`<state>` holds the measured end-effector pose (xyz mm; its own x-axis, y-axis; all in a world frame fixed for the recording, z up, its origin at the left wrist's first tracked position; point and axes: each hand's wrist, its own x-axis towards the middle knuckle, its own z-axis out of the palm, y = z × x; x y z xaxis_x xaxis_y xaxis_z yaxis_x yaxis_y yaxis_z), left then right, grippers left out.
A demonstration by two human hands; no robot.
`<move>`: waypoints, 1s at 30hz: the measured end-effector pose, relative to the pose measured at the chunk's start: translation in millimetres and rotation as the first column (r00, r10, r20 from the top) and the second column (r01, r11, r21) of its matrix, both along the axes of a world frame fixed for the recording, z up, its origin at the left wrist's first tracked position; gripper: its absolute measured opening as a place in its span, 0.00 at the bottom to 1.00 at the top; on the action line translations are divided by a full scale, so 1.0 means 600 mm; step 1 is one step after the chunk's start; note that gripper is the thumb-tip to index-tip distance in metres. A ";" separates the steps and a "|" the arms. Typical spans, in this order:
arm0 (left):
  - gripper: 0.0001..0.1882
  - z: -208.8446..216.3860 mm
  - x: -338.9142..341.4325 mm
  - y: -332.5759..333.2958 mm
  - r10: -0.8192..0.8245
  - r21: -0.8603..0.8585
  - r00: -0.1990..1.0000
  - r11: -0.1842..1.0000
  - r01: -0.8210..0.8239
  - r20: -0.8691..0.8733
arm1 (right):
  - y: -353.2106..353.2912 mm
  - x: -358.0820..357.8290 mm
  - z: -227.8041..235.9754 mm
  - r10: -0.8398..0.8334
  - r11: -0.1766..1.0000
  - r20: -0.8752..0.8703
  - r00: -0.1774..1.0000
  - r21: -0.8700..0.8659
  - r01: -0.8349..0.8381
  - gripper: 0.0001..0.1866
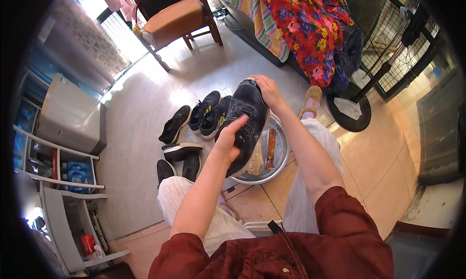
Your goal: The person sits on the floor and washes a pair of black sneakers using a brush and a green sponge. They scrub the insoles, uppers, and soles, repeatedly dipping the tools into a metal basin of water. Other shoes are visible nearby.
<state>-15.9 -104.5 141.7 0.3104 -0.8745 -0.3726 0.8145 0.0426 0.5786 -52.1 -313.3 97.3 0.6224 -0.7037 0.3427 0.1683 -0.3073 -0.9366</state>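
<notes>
A dark navy lace-up sneaker (245,103) is held up over a round metal basin (286,157), its toe pointing away from me. My left hand (227,142) grips it near the ankle opening, thumb over the laces. Curled round the toe end is my right hand (268,91); its fingertips are partly hidden behind the shoe. Inside the basin lie a long brown object (271,150), perhaps a wooden brush handle, and a pale item (256,160) that I cannot make out. The sneaker covers the basin's far left part.
Several dark shoes stand left of the basin, among them a black shoe (175,124) and a sneaker with yellow stripes (206,109). A wooden chair (179,19) is at the back. Red floral cloth (315,36) hangs at far right, near a round black stand base (349,111). Shelves (63,182) line the left.
</notes>
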 end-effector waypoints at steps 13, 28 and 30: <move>0.18 -0.078 0.011 -0.005 -0.437 0.393 -0.224 0.894 -0.214 0.871 | -0.008 -0.036 0.007 -0.294 0.899 -0.438 0.849 -0.428 0.091 0.22; 0.24 -0.119 -0.028 0.006 -0.310 0.250 -0.456 0.950 -0.188 0.835 | 0.086 -0.009 0.022 0.225 0.786 -0.846 0.483 -0.135 -0.603 0.29; 0.24 -0.109 -0.019 0.016 -0.270 0.221 -0.480 0.963 -0.157 0.835 | 0.061 -0.019 0.001 0.290 0.817 -0.791 0.539 -0.088 -0.569 0.28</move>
